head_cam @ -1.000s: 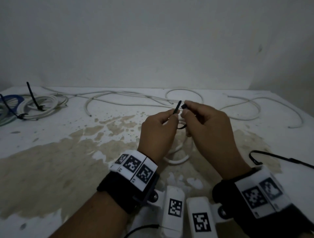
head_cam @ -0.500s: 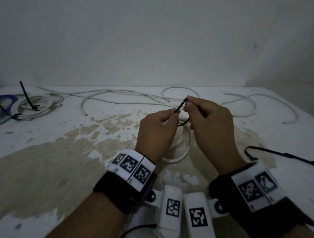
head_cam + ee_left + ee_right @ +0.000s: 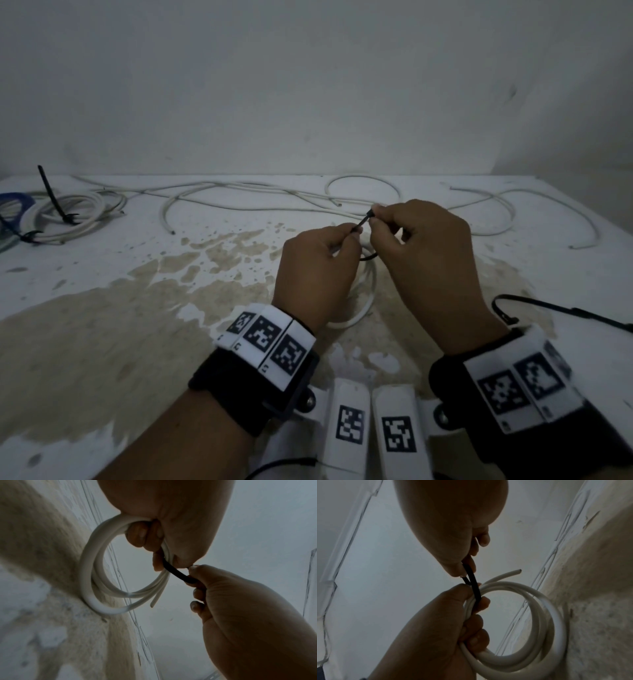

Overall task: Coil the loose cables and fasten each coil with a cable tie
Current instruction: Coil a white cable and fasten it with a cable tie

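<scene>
My left hand (image 3: 342, 240) grips a small coil of white cable (image 3: 368, 301), which hangs below it over the table. A black cable tie (image 3: 363, 222) loops round the coil's strands. The left thumb and forefinger hold one part of the tie. My right hand (image 3: 380, 219) pinches the tie's upper end between thumb and forefinger. In the left wrist view the coil (image 3: 89, 577) sits under curled fingers and the tie (image 3: 175, 572) runs across to the right hand (image 3: 240, 608). The right wrist view shows the tie (image 3: 474, 585) stretched between both hands beside the coil (image 3: 553, 615).
Loose white cables (image 3: 239, 192) sprawl along the back of the stained white table (image 3: 102, 325), more at the right (image 3: 496, 212). Tied white coils (image 3: 68, 212) and a blue coil (image 3: 13, 202) lie far left. A spare black cable tie (image 3: 548, 308) lies right. A wall stands behind.
The right hand has drawn the tie's end up and to the right, away from the left thumb, so the tie stands more slanted. The left hand keeps hold of the coil.
</scene>
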Action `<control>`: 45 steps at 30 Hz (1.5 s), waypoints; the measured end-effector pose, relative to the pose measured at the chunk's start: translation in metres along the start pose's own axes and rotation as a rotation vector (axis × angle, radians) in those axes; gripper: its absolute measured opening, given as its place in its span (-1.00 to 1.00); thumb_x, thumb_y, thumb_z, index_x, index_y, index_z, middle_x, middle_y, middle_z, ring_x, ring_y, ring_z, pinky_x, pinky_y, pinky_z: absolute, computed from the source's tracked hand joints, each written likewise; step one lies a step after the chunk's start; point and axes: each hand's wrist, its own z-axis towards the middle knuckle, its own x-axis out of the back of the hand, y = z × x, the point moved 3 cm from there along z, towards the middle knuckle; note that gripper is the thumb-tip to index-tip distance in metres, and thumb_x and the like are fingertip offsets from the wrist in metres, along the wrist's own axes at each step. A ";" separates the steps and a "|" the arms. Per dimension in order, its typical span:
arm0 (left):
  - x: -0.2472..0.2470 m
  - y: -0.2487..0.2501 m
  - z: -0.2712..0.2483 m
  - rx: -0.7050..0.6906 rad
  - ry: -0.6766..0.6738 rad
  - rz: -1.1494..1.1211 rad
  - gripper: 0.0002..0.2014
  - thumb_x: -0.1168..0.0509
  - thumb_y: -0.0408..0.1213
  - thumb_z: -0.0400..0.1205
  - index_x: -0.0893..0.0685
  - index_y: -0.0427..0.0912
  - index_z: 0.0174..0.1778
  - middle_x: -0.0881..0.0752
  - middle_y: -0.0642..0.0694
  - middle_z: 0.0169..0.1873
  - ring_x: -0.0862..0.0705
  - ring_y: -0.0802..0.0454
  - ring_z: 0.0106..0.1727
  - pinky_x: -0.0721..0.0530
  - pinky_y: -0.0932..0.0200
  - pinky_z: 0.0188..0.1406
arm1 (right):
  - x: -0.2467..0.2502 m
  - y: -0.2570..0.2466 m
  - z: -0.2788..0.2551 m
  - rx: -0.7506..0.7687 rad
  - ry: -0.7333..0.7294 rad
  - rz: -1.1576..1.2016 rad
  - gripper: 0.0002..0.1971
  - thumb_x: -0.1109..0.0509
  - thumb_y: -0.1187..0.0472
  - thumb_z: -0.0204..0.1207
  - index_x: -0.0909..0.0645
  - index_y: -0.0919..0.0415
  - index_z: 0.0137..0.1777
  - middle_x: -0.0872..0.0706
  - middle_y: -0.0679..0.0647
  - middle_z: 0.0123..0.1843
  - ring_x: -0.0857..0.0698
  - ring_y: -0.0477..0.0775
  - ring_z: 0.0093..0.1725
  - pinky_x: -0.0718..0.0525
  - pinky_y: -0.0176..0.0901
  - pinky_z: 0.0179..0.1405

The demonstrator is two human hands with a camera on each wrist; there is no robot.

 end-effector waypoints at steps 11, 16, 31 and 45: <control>0.001 0.004 -0.003 -0.050 -0.024 -0.004 -0.68 -0.19 -0.13 0.58 -0.81 -0.05 0.09 -0.82 0.11 -0.06 -0.73 0.29 -0.01 -0.64 0.34 0.05 | 0.003 0.008 0.002 -0.329 -0.171 0.333 -0.90 -0.40 0.20 0.54 -0.74 0.07 -0.14 -0.74 -0.18 -0.30 -0.67 -0.29 -0.32 -0.57 -0.46 -0.24; 0.000 0.003 0.000 0.015 -0.031 0.026 -0.85 -0.30 -0.17 0.63 -0.76 -0.05 -0.01 -0.78 0.11 -0.17 -0.70 0.28 -0.11 -0.54 0.51 -0.14 | 0.006 0.011 0.002 -0.426 -0.075 0.432 -0.92 -0.43 0.23 0.51 -0.73 0.07 -0.18 -0.74 -0.10 -0.33 -0.64 -0.26 -0.41 -0.60 -0.35 -0.31; -0.001 0.004 -0.003 0.170 -0.054 -0.365 -0.87 -0.27 -0.18 0.67 -0.67 0.00 0.09 -0.70 -0.03 -0.28 -0.50 0.19 -0.52 -0.46 0.21 -0.44 | 0.006 0.010 0.003 -0.316 -0.038 0.375 -0.85 -0.32 0.27 0.57 -0.59 0.13 -0.23 -0.65 -0.12 -0.35 -0.64 -0.28 -0.32 -0.53 -0.48 -0.34; 0.003 0.009 -0.004 0.231 -0.267 -0.264 -0.79 -0.03 -0.35 0.73 -0.43 -0.26 -0.22 -0.48 -0.12 -0.49 -0.48 -0.01 -0.47 -0.53 0.22 -0.46 | -0.010 0.016 -0.004 -0.200 -0.142 0.132 -0.84 -0.22 0.25 0.63 -0.47 0.24 -0.20 -0.57 0.13 -0.47 -0.54 0.05 -0.40 -0.40 -0.28 -0.49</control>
